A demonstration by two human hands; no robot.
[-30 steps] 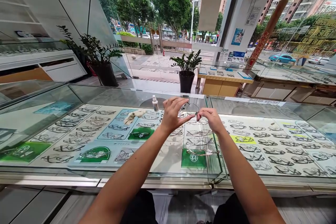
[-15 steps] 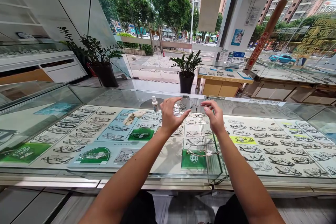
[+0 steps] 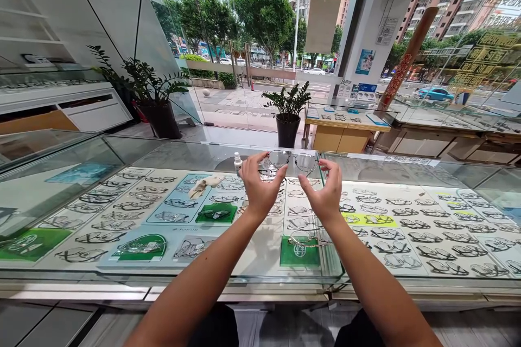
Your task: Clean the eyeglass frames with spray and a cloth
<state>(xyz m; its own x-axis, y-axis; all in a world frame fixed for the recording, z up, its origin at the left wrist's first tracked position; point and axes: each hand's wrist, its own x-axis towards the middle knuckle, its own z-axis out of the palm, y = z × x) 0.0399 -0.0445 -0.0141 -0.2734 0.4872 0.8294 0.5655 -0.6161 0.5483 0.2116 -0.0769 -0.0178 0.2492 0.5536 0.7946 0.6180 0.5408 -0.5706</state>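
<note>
Glasses are held above the far part of a glass counter.
A cloth lies at left, a bottle stands just beyond the left hand, which pinches the glasses' left side; the right hand pinches their right side.

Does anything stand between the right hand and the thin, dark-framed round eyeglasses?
Nothing visible does: the right hand has its fingers at the right end of the eyeglasses. The white plastic bottle stands aside, beyond the left hand.
</note>
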